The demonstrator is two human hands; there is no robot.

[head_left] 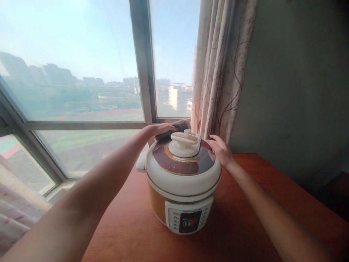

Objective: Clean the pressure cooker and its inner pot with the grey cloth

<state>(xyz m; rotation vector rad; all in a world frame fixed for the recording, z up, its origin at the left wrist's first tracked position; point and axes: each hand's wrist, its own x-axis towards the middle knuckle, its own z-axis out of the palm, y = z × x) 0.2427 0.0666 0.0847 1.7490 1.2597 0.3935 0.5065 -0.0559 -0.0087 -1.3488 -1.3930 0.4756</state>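
An electric pressure cooker (183, 187) stands upright on the table, with a white body, a tan band and a control panel facing me. Its lid has a reddish-brown picture and a cream handle (184, 140) on top. My left hand (163, 128) reaches over the far left part of the lid and holds a dark grey cloth (181, 125) there; the fingertips are partly hidden by the cloth. On the far right rim of the lid rests my right hand (221, 151), fingers apart and with nothing in them.
The brown wooden table (122, 225) reaches under the cooker. Behind it are a window frame (148, 83) with glass panes and a patterned curtain (218, 65). A dark wall (294, 83) rises at the right. Another curtain (16, 214) hangs at lower left.
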